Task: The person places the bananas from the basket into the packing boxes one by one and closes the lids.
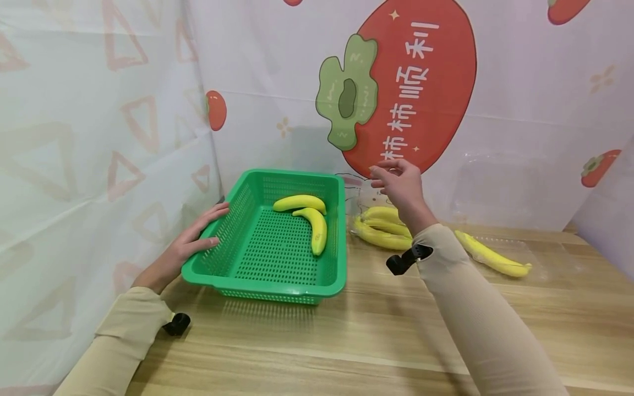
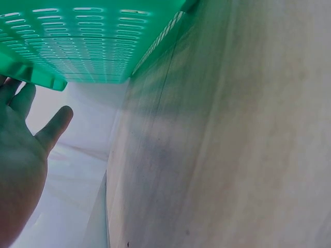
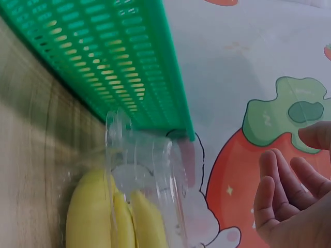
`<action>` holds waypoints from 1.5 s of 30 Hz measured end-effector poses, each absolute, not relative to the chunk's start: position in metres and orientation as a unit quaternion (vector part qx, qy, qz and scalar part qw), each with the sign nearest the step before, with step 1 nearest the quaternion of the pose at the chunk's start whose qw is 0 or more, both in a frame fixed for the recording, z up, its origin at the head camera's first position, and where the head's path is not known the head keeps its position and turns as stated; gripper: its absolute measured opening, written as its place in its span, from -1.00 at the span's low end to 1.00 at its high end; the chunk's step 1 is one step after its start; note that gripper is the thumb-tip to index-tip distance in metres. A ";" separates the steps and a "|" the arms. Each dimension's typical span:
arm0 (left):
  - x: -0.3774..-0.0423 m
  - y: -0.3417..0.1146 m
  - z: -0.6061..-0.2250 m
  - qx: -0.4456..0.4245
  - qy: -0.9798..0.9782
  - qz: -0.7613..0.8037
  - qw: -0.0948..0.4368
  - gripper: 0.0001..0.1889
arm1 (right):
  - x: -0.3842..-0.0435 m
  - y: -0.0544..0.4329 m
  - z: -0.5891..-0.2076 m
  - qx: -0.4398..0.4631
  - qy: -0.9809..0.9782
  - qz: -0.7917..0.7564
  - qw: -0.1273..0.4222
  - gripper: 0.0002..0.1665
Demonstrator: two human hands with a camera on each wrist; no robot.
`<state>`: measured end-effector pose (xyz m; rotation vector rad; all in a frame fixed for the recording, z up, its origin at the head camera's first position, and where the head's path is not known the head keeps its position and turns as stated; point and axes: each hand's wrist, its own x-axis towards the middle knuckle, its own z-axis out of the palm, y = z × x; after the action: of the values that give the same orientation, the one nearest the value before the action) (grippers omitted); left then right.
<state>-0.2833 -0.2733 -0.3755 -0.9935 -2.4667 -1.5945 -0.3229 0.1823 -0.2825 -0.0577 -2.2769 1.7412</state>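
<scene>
My left hand (image 1: 190, 242) rests on the left rim of a green basket (image 1: 338, 275), its fingers lying over the edge. In the left wrist view, the thumb (image 2: 57, 129) sticks out apart from the rim. Two yellow bananas (image 1: 299, 203) lie inside the basket toward its far right. Up in the air right of the basket, my right hand (image 1: 402, 187) holds nothing, its fingers loosely bent. Below it, several bananas (image 1: 378, 237) sit in a clear plastic container (image 3: 147, 150), partly hidden by the arm in the head view.
One more banana (image 1: 495, 256) lies farther right on a clear plastic tray (image 1: 530, 250). A wooden table (image 1: 317, 352) carries everything. A printed cloth with a big persimmon (image 1: 446, 71) hangs behind, and another cloth (image 1: 99, 165) hangs at the left.
</scene>
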 end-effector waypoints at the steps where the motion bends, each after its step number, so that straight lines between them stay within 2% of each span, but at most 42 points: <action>1: -0.284 -0.274 -0.376 -0.321 -0.796 -0.513 0.021 -0.35 | -0.324 0.180 -0.282 -0.020 -0.784 0.606 0.135 -0.49; 19: -0.284 -0.273 -0.376 -0.324 -0.794 -0.514 0.024 -0.36 | -0.337 0.133 -0.274 -0.029 -0.720 0.689 0.069 -0.57; 45: -0.282 -0.277 -0.375 -0.312 -0.798 -0.516 0.015 -0.35 | -0.344 0.066 -0.274 -0.012 -0.675 0.738 0.016 -0.59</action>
<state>-0.2823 -0.2770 -0.3750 -0.9699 -2.4826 -1.6072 -0.3439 0.0659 -0.2741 -0.0387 -2.0993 2.2950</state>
